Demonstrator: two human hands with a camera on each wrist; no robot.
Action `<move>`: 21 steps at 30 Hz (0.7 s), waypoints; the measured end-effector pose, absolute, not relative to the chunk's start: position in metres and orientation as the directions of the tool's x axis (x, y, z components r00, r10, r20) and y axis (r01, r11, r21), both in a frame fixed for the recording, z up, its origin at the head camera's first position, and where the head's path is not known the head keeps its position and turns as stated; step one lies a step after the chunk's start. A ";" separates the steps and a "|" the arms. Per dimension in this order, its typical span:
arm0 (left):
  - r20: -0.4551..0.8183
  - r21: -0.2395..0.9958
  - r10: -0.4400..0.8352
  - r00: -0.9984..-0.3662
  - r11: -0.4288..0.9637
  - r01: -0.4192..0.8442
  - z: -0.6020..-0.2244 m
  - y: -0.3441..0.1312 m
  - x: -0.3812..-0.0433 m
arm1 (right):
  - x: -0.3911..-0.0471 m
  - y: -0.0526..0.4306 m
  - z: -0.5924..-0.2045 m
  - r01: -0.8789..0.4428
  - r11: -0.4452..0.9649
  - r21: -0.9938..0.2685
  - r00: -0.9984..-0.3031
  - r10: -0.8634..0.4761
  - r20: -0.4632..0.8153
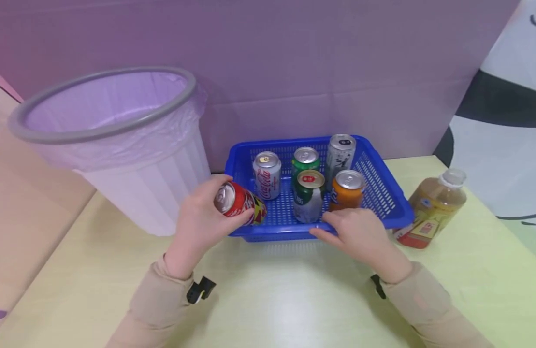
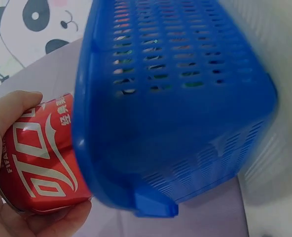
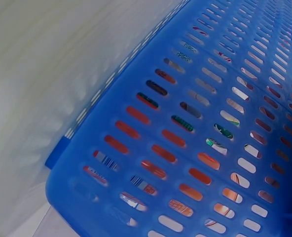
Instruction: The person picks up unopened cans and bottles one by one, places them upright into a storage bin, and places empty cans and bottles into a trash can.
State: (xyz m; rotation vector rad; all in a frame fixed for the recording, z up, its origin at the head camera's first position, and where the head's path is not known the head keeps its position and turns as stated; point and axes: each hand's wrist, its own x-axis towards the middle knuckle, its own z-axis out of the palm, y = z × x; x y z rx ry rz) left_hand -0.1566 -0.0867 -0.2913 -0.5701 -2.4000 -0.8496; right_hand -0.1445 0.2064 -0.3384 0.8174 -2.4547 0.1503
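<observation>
My left hand (image 1: 207,212) grips a red cola can (image 1: 235,200), which tilts over the front left corner of the blue plastic basket (image 1: 285,235). In the left wrist view the can (image 2: 42,153) sits between thumb and fingers, right beside the basket's rim (image 2: 82,113). With my right hand (image 1: 359,237) I hold the basket's front rim, near the orange can (image 1: 347,191). Also standing in the basket are a silver-white cola can (image 1: 267,176), a green can (image 1: 305,159), a dark green and silver can (image 1: 309,198) and a tall white can (image 1: 339,157).
To the left stands a white trash bin (image 1: 159,179) with a grey rim and a clear liner. A bottle of amber drink (image 1: 435,208) is at the basket's right. Behind the table (image 1: 268,299) rises a purple-grey backdrop (image 1: 294,63).
</observation>
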 end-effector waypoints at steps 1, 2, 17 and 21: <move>0.601 0.438 0.217 -0.770 0.716 0.543 -0.293 -0.086 -0.157 | -0.145 0.206 -0.338 -0.583 0.810 0.063 -0.670 -0.523 0.527; 0.600 0.432 0.222 -0.769 0.719 0.545 -0.294 -0.085 -0.157 | -0.145 0.206 -0.338 -0.582 0.811 0.063 -0.671 -0.522 0.527; 0.504 0.388 0.277 -0.818 0.774 0.501 -0.305 -0.072 -0.163 | -0.144 0.206 -0.338 -0.582 0.811 0.065 -0.673 -0.525 0.520; 0.487 0.380 0.293 -0.823 0.777 0.502 -0.307 -0.068 -0.166 | -0.144 0.206 -0.338 -0.582 0.811 0.064 -0.671 -0.523 0.526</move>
